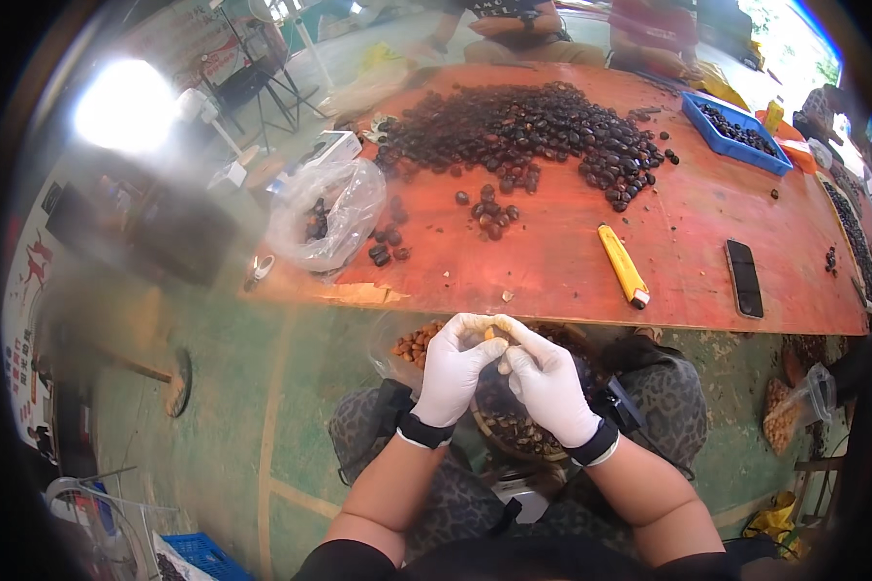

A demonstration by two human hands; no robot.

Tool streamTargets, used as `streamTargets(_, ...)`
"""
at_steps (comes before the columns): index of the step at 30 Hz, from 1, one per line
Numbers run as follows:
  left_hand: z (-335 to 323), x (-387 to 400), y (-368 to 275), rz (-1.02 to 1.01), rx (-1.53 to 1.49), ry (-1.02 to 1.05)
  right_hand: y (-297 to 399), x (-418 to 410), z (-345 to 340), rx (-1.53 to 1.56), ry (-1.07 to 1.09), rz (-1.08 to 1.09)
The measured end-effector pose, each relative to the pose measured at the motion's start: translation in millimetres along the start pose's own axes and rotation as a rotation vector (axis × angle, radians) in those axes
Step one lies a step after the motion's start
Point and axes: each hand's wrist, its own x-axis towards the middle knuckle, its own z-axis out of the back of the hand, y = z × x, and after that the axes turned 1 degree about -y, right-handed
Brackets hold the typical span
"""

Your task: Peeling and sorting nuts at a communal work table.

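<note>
My left hand (452, 367) and my right hand (548, 385), both in white gloves, meet just off the near edge of the red table (552, 269). Between my fingertips is a small orange-yellow nut kernel (490, 333); my left hand grips it, and the right fingers touch close by, with whatever they pinch hidden. Below my hands stands a round basket of dark shells (519, 430). Left of it, a clear plastic bag holds brown nuts (416, 346). On the table lie a big heap of dark nuts (509, 123) and a small cluster of them (491, 216).
A yellow utility knife (623, 266) and a smartphone (743, 279) lie on the table's near right. An open plastic bag (334, 218) sits at its left, a blue tray (734, 138) of dark nuts at its far right. People sit across the table. A bag of pale nuts (781, 417) stands right.
</note>
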Motion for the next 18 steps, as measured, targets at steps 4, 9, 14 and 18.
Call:
streamTargets(4, -1, 0, 6, -0.064, 0.092, -0.062, -1, 5, -3, 0.208, -0.028, -0.096)
streamTargets(9, -9, 0, -5, -0.045, 0.118, -0.061, 3, 11, 7, 0.472, 0.007, -0.194)
streamTargets(14, -7, -2, -9, 0.014, -0.199, -0.067, 7, 7, 15, 0.181, 0.023, -0.097)
streamTargets(18, 6, 0, -5, 0.031, -0.263, -0.048, -4, 1, 22, -0.543, -0.026, 0.194)
